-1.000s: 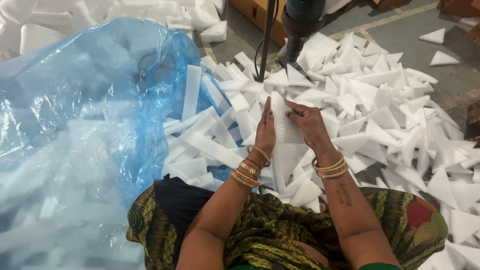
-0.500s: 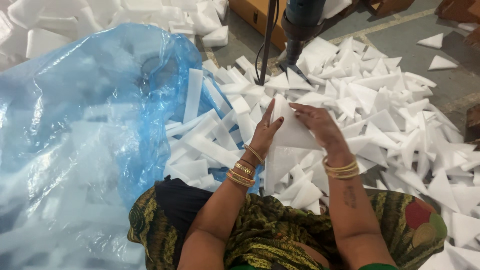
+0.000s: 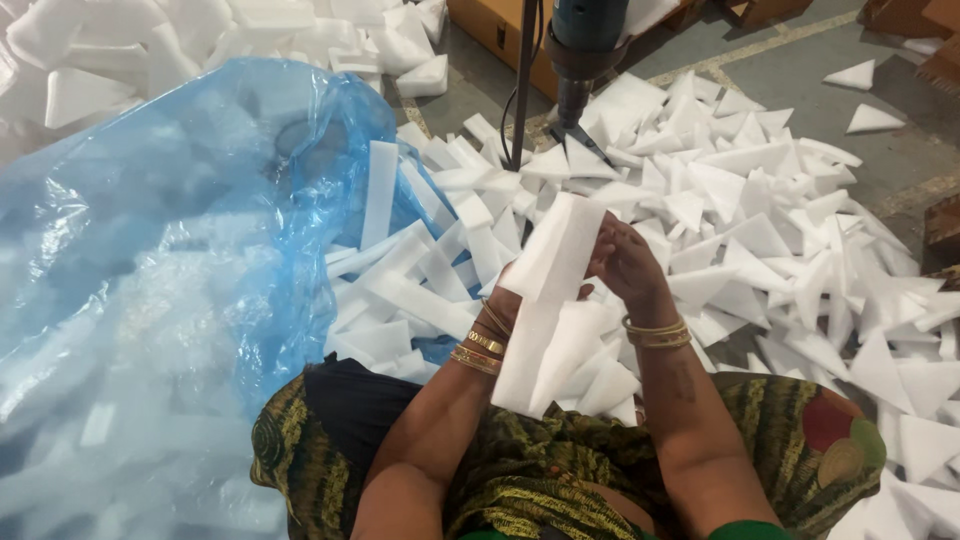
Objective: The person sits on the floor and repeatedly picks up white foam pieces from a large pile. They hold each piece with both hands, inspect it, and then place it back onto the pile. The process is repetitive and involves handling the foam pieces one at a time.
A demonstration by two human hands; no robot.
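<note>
I hold a long stack of white foam strips point(image 3: 545, 290) tilted upright above my lap. My left hand point(image 3: 503, 298) grips it from the left and is mostly hidden behind the foam, with only the wrist and gold bangles showing. My right hand point(image 3: 625, 262) closes on the stack's upper right edge. Under the hands lies a heap of loose white foam triangles and strips point(image 3: 760, 220) spread over the floor.
A big blue plastic bag point(image 3: 150, 260) holding foam pieces fills the left side. A dark teal machine head with a cable point(image 3: 585, 45) hangs over the heap at the top. Chunkier foam blocks point(image 3: 250, 20) lie at the top left beside a brown box point(image 3: 490, 30).
Both hands have lifted the foam stack off the heap and tipped it up toward me; a second ago they were pressing pieces together low on the pile.
</note>
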